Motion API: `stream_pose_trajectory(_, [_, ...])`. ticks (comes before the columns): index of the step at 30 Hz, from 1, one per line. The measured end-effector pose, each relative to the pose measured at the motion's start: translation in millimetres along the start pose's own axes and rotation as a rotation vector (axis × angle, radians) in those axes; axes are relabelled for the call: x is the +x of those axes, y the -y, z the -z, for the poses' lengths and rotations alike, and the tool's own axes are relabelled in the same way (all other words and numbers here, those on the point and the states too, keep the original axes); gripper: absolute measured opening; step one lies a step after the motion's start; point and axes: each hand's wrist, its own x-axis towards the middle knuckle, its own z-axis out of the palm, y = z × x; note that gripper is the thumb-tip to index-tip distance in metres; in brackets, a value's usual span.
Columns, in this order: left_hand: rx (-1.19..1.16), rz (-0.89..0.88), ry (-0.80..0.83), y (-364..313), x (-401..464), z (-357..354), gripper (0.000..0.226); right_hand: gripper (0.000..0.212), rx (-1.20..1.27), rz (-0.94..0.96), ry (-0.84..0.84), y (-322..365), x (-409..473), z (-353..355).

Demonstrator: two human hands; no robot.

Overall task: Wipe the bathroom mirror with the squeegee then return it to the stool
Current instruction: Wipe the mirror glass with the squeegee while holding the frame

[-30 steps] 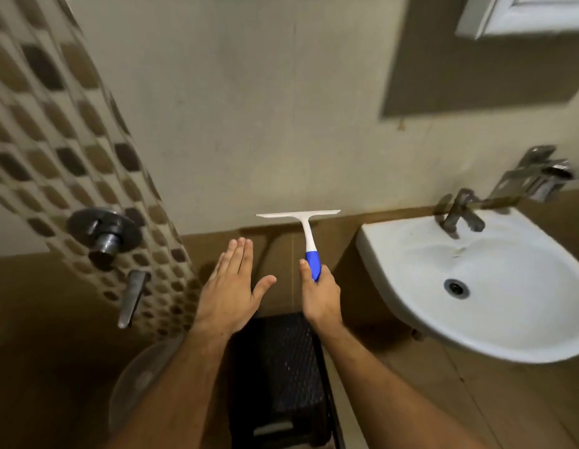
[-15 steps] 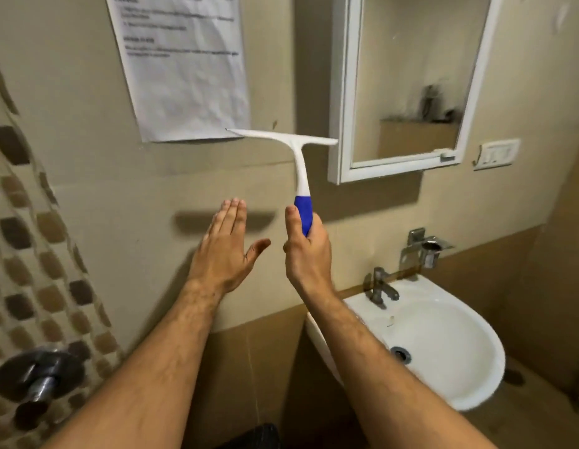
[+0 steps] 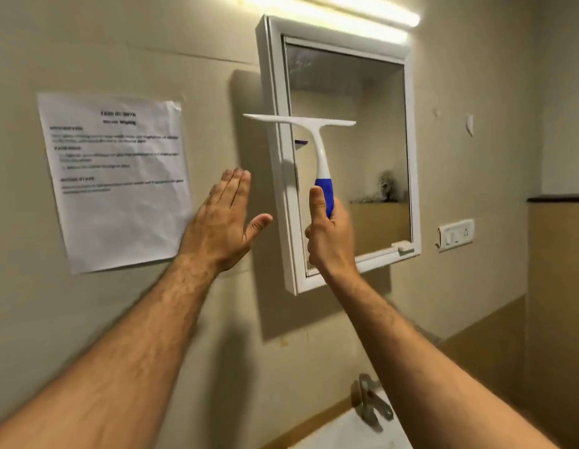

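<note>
My right hand (image 3: pixel 330 238) grips the blue handle of a white squeegee (image 3: pixel 315 140) and holds it upright. Its blade is level and overlaps the left edge of the white-framed mirror (image 3: pixel 362 140), at about mid height. Whether the blade touches the glass I cannot tell. My left hand (image 3: pixel 225 225) is raised flat with its fingers together and thumb out, empty, just left of the mirror frame. The stool is out of view.
A printed paper sheet (image 3: pixel 116 179) is stuck to the wall on the left. A tube light (image 3: pixel 346 17) glows above the mirror. A switch plate (image 3: pixel 455 234) sits to the right. A tap (image 3: pixel 369 403) and the white basin rim (image 3: pixel 353 432) lie at the bottom.
Both hands have risen from stool height to mirror height, and the view has tilted up with them. The squeegee has moved right, from the bare wall onto the mirror's left edge.
</note>
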Motion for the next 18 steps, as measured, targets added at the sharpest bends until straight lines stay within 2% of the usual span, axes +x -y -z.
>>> stream_pose_trajectory(4, [0.025,-0.032,-0.055,-10.6,57.0,-7.3,0.082,0.04,0.087,0.017,0.047,-1.6,52.1,13.0])
stream_pose_trajectory(8, [-0.066,0.031,-0.161,-20.7,118.8,-5.0,0.073,0.034,0.17,0.028,0.137,6.5,104.4,25.2])
stream_pose_trajectory(13, [-0.157,0.117,-0.286,-29.5,193.7,3.8,0.069,0.02,0.103,0.112,0.082,31.4,169.6,27.9])
stream_pose_trajectory(18, [-0.231,0.161,-0.354,-39.5,236.8,-7.2,0.075,0.022,0.111,0.128,0.091,43.8,202.2,29.8])
